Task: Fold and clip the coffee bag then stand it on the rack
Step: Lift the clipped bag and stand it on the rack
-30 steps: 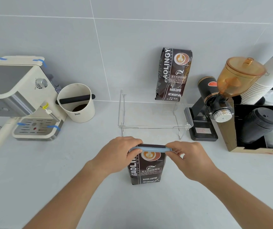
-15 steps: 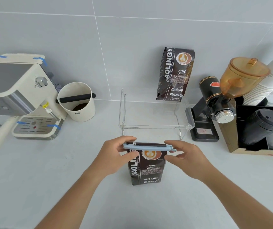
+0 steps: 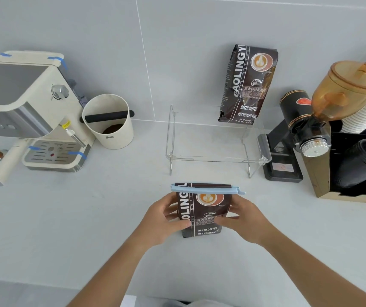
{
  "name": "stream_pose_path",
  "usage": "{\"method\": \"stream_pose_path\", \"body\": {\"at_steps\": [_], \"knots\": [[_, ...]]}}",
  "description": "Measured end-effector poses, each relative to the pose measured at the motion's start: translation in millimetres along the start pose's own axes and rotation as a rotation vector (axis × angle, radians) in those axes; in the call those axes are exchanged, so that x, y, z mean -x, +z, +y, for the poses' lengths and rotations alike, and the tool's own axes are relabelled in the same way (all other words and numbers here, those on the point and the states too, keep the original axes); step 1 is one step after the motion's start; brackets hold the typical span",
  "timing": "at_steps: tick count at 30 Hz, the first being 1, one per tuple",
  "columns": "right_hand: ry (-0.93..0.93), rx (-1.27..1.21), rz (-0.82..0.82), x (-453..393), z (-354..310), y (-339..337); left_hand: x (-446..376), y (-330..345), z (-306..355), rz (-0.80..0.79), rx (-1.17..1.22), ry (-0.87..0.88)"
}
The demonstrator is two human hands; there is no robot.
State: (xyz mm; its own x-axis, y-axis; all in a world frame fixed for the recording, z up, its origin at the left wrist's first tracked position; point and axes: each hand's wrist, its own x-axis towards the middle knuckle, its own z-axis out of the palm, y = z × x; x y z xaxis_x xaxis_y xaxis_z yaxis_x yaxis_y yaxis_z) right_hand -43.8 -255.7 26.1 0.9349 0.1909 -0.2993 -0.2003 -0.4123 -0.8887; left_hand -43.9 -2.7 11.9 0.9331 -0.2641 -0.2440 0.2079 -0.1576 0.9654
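Observation:
A dark brown coffee bag (image 3: 202, 209) stands upright on the white counter, its top folded over. A light blue clip (image 3: 206, 188) runs across the folded top. My left hand (image 3: 166, 218) grips the bag's left side and my right hand (image 3: 244, 220) grips its right side, both below the clip. Just behind the bag is a clear acrylic rack (image 3: 215, 149). A second, unclipped coffee bag (image 3: 247, 85) stands on the rack's back right, leaning against the wall.
A cream espresso machine (image 3: 24, 107) and a knock box (image 3: 108, 120) stand at the left. At the right are a black grinder (image 3: 306, 129) with an amber hopper, stacked paper cups (image 3: 363, 116) and a black box holding lids (image 3: 359, 165).
Both hands have left the clip's ends and dropped down to grip the bag's sides. The clip stays fastened across the folded top.

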Motion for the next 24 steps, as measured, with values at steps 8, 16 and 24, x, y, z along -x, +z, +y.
{"method": "stream_pose_path", "body": {"at_steps": [8,16,24], "knots": [[0.004,-0.003,0.004,4.2,14.4,8.3,4.8,9.5,-17.9,0.025,0.069,-0.054],[0.004,-0.024,0.037,5.3,17.2,11.9,3.4,10.4,-16.6,0.053,0.060,-0.051],[-0.046,-0.048,0.109,0.8,-7.0,6.4,0.1,2.6,8.7,0.094,0.106,0.017]]}}
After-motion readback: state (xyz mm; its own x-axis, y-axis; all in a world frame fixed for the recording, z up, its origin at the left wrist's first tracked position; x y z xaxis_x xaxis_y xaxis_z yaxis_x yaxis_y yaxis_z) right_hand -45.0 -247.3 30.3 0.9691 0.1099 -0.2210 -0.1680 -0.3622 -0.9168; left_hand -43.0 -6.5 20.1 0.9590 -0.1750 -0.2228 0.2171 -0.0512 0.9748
